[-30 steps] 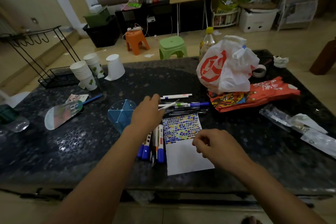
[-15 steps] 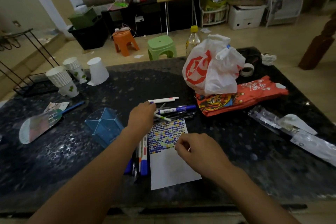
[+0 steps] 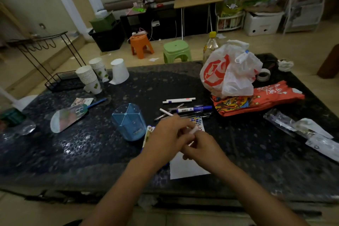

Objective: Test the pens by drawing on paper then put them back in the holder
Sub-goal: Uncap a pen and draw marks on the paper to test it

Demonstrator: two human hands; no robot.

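Both hands are meeting over the paper (image 3: pixel 187 169) near the table's (image 3: pixel 73 152) front edge. Left hand (image 3: pixel 165 139) and right hand (image 3: pixel 203 147) are each pinching a thin white pen (image 3: pixel 194 130), fingers curled around it; one end is poking out between them, tilted up to the right. Can't tell whether the cap is on.

The hands are covering most of the sheet; only its blank white lower part and a strip of coloured test marks at the top are showing.

Blue pen holder (image 3: pixel 128 122) is lying just left of the left hand, its divided opening facing the camera. Markers (image 3: pixel 148 135) are lying between the holder and the left wrist, mostly hidden by it.

Loose pens (image 3: pixel 185 111) are lying in a cluster beyond the hands, a white pair (image 3: pixel 178 100) at the far side.

Clutter around:
- white plastic bag with red print (image 3: pixel 229 71) and red packet (image 3: pixel 260 101) at right, touching
- tape roll (image 3: pixel 263 75) behind the bag
- clear wrappers (image 3: pixel 300 128) at far right
- paper cup stacks (image 3: pixel 91 77) and an upturned cup (image 3: pixel 119 71) at far left
- hand fan (image 3: pixel 67 117) left of the holder
- bottle with a yellow cap (image 3: pixel 211 46) behind the bag
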